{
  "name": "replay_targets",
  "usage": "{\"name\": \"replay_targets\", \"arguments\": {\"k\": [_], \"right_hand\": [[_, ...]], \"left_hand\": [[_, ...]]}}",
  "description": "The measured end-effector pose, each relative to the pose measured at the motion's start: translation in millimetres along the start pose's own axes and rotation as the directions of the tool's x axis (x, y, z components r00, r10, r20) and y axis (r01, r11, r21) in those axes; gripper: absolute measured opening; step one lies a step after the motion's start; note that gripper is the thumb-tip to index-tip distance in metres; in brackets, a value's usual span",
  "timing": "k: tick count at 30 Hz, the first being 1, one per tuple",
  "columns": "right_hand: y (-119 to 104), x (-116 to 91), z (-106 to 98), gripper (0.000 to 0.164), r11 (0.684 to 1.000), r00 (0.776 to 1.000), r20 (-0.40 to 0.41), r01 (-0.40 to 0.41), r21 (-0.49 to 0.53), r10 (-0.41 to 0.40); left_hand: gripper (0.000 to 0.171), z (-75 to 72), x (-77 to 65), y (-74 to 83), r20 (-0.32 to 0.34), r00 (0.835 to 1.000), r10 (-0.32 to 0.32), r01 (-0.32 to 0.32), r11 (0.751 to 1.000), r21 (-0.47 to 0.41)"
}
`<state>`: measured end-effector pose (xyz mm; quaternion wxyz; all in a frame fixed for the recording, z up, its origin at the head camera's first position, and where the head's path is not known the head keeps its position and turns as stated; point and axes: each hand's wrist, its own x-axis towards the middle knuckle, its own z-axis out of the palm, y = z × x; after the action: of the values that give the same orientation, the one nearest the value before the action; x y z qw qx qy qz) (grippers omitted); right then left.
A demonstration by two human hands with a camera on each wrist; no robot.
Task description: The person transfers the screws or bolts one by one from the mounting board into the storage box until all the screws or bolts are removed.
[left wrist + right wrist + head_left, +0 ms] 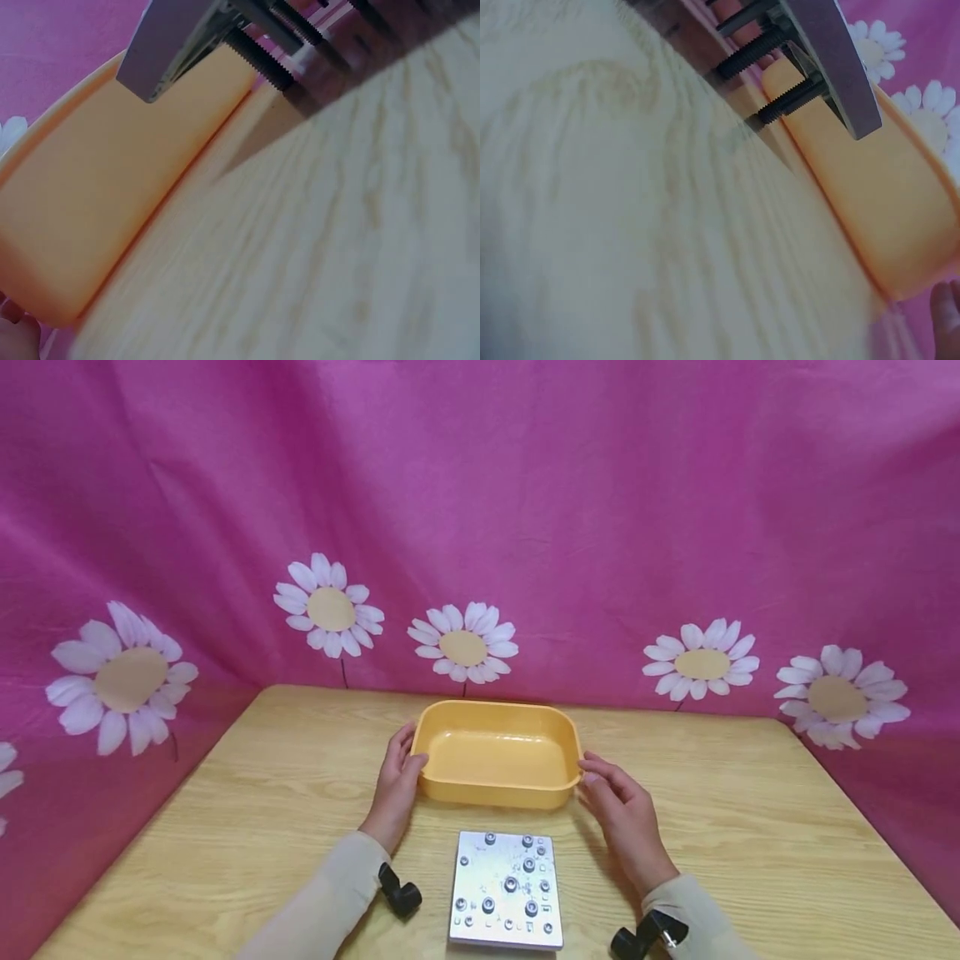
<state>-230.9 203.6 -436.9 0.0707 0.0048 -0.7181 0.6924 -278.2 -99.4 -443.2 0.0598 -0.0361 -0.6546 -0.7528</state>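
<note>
A yellow rectangular tray (495,795) lies on the table with its hollow side up. My left hand (395,785) holds its left end, thumb over the rim and fingers along the outside. At the opposite end, my right hand (626,814) has its fingertips right at the rim, with the thumb outside it. In the right wrist view, a small gap separates the visible fingers (941,322) from the tray's corner. Between my forearms stands a silver metal plate (480,877) with several bolts through it. Threaded bolt ends (262,60) stick out underneath.
The light wooden table (315,777) carries both things. Behind it and at its sides hangs a magenta cloth (525,527) printed with white daisies. Each sleeve cuff bears a black wrist mount (401,893).
</note>
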Motion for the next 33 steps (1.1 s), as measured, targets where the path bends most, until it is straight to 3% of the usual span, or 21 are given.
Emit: {"name": "replay_targets", "arguments": {"k": [7, 16, 25, 30, 33], "right_hand": [[8.3, 0.6, -1.8, 0.052, 0.996, 0.998, 0.059, -0.037, 0.08, 0.032], [9.9, 0.8, -2.1, 0.048, 0.999, 0.997, 0.079, -0.002, 0.04, -0.001], [9.1, 1.7, -2.9, 0.048, 1.0, 0.998, 0.057, -0.019, -0.014, 0.02], [9.8, 3.0, -2.0, 0.048, 1.0, 0.999, 0.047, -0.014, -0.015, 0.014], [10.7, 2.4, -1.7, 0.044, 0.999, 0.999, 0.042, -0.002, -0.034, 0.004]], "left_hand": [[0.057, 1.2, -2.0, -0.2, -0.01, 1.0, -0.008, 0.009, 0.997, 0.075], [0.053, -0.3, -2.3, -0.2, -0.043, 0.999, 0.005, 0.001, 0.991, 0.134], [0.056, -1.1, 0.5, -1.0, -0.061, 0.998, -0.015, 0.027, 0.978, 0.209], [0.062, -1.0, 2.0, 1.0, -0.049, 0.999, 0.016, -0.005, 0.978, 0.21], [0.066, -1.3, 1.2, 1.3, -0.036, 0.999, -0.008, 0.016, 0.977, 0.215]]}}
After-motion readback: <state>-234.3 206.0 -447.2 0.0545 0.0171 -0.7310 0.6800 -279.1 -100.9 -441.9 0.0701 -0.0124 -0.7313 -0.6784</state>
